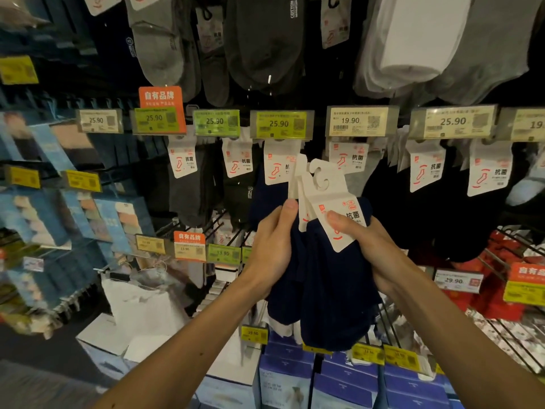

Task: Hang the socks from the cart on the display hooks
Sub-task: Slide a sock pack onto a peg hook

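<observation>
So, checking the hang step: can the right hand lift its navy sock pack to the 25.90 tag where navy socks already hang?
Probably yes. The right hand pinches the pack by its card, whose cutout sits below and right of that tag; nothing lies between, though the hook is hidden.

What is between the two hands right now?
Head view: navy socks and their white card hangers fill the gap between left hand and right hand; both grip them.

Dim and bluish overall, brightest on the white card headers point(330, 199) and pale price labels point(362, 121), deep shadow among the hanging socks point(265, 48) above, strong blur smearing the blue boxes point(44, 208) at left, wide-angle bending toward the edges, sharpest near centre.
</observation>
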